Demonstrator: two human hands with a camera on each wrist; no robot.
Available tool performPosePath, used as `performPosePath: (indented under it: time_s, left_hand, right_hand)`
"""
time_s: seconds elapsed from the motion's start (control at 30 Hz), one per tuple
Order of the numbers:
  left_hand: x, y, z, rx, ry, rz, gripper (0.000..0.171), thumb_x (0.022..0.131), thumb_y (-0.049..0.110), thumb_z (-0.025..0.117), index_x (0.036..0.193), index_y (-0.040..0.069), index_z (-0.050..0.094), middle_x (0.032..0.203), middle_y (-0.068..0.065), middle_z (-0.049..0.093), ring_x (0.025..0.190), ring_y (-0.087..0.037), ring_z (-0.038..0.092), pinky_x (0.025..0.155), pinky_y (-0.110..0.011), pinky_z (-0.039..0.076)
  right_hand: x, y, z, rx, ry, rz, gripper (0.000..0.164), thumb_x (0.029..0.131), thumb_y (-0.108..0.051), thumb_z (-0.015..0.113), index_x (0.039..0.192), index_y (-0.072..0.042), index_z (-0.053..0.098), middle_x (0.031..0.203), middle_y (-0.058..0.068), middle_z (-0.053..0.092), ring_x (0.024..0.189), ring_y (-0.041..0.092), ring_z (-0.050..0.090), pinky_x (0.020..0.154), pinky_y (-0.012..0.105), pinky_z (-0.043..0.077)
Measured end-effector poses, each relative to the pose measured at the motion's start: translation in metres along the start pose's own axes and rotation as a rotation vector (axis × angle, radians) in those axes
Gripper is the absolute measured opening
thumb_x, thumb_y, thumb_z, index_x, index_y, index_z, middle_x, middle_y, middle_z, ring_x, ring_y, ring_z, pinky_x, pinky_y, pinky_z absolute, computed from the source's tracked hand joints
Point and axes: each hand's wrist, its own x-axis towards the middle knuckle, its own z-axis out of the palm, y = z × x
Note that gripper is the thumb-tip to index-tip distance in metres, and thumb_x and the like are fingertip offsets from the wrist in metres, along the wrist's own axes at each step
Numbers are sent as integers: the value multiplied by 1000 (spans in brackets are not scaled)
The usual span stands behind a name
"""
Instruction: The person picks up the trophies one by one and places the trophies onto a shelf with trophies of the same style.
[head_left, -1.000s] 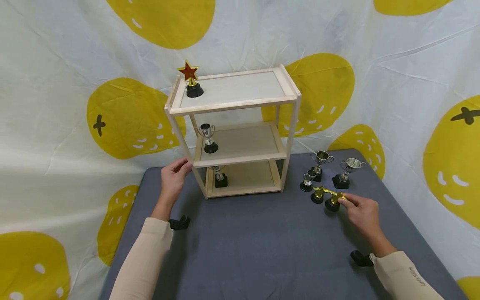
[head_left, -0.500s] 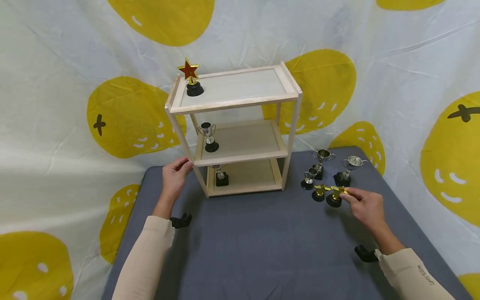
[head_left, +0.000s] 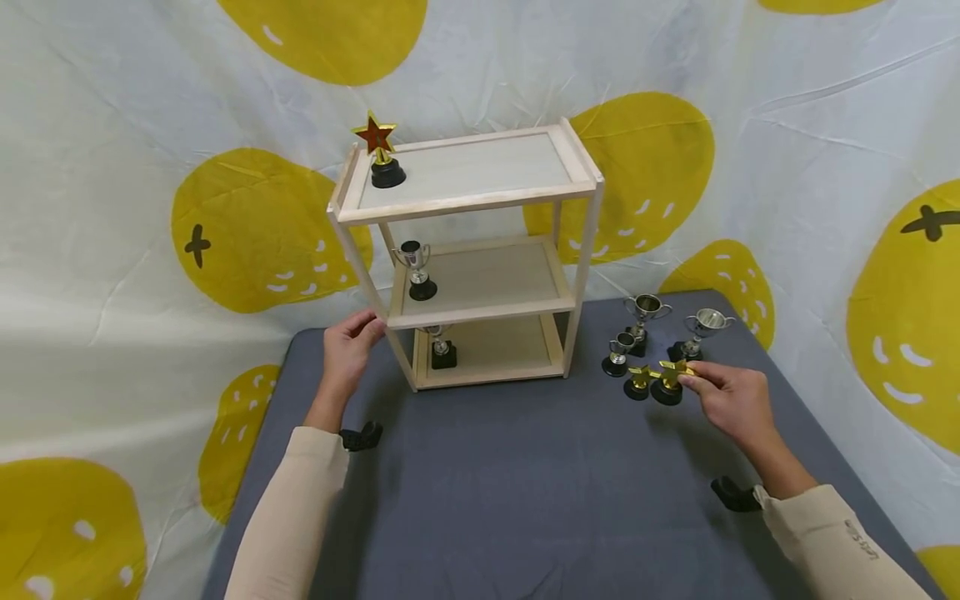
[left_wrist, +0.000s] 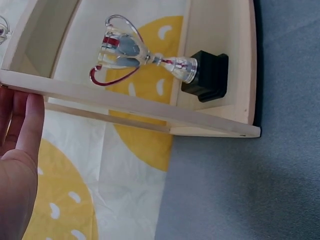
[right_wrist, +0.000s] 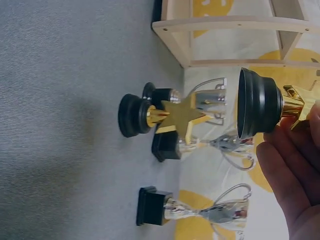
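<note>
The grey worktop (head_left: pixel 480 483) carries a three-tier wooden shelf (head_left: pixel 480 171), its left post (head_left: pixel 357 268) pinched in the left hand (head_left: pixel 347 354). The right hand (head_left: pixel 737 404), fingers closed, pinches a gold star trophy (right_wrist: pixel 270 105) upright above the worktop; move it level, clear of the standing star trophy (right_wrist: pixel 175 116) nearby.

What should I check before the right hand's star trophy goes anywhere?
1. Right hand holding gold star trophy: ok.
2. Its base off the table: ok.
3. Left hand holding wooden rack: ok.
4. Low path to rack: not ok, another star trophy and small silver cup stand between.
5. Room on middle shelf: ok, right of the shelf's cup.
6. Star undamaged: cannot tell, hand hides part.
</note>
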Motion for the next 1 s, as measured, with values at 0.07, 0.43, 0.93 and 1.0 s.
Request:
performPosePath:
  time_s: [0.07, 0.43, 0.93, 1.0]
  left_hand:
    - [0, -1, 0, 0, -4, -2, 35, 93, 15, 68, 122, -4, 67, 103, 6, 68, 92, -5, 69, 85, -17, 58]
    - [0, 1, 1, -38, -10, 7, 35, 91, 13, 69, 121, -6, 67, 101, 6, 68, 91, -6, 69, 84, -17, 58]
    - [-7, 21, 2, -63, -36, -40, 33, 93, 5, 66, 123, -9, 64, 99, 9, 68, 92, -4, 68, 85, -17, 58]
    - [-7, 22, 3, -57, -39, -43, 34, 92, 6, 66, 122, -9, 65, 99, 9, 68, 91, -3, 68, 85, -16, 58]
  right_hand:
    - [0, -2, -2, 2, 4, -23, 25, 86, -15, 76, 103, 3, 76, 84, 24, 74, 51, -4, 43, 42, 20, 31]
    - [6, -12, -13, -7, 22, -96, 21, 86, -12, 76, 101, 2, 77, 82, 23, 74, 39, -2, 35, 38, 21, 27]
    - [14, -25, -20, 11, -6, -96, 19, 86, -11, 75, 99, 2, 77, 79, 22, 74, 40, -1, 38, 37, 21, 29]
    - [14, -26, -21, 20, -7, -97, 19, 86, -11, 76, 99, 2, 77, 81, 22, 74, 41, -2, 39, 37, 20, 29]
